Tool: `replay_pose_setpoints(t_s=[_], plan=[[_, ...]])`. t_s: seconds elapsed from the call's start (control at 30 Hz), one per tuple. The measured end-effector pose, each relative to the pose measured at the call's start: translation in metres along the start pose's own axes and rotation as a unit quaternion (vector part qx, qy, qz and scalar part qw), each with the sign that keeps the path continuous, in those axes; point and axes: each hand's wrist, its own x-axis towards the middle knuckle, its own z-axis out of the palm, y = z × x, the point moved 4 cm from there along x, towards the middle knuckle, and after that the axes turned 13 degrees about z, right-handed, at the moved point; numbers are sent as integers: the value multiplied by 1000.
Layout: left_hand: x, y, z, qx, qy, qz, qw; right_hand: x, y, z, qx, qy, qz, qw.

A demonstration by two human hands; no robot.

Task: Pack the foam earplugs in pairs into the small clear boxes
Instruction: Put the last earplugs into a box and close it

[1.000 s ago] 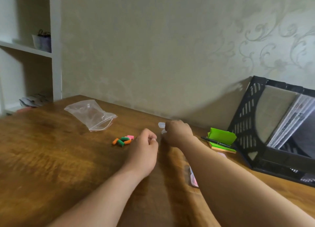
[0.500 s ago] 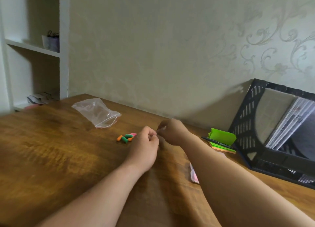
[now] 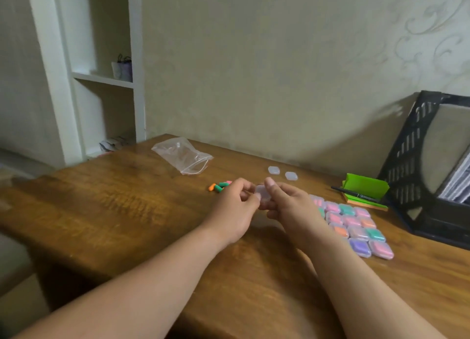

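I find the small clear plastic box point(image 3: 263, 194) pinched between both hands above the wooden table point(image 3: 114, 211): left hand point(image 3: 235, 209) at its left edge, right hand point(image 3: 287, 203) over the top. The loose orange, green and pink foam earplugs point(image 3: 219, 186) lie just left of the grip, nearest my left hand, long axes roughly side to side. I cannot tell whether the box lid is open.

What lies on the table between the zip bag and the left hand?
In the head view, a few loose earplugs lie between the zip bag and the left hand; otherwise bare table.
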Motion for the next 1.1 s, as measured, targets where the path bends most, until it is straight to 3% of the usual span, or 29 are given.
replay_pose_setpoints(t_s=[0.23,0.57,0.7,1.1], plan=[[-8,2,-10,14,39,34,999,-3,0,7,143,-116,71,980],[-8,-1,-9,53,38,82,995,-1,4,0,24,-67,66,995],[-9,1,-8,27,24,54,998,3,6,1,89,-85,86,989],[-11,4,-2,65,-58,84,993,8,6,-4,142,-113,80,980]])
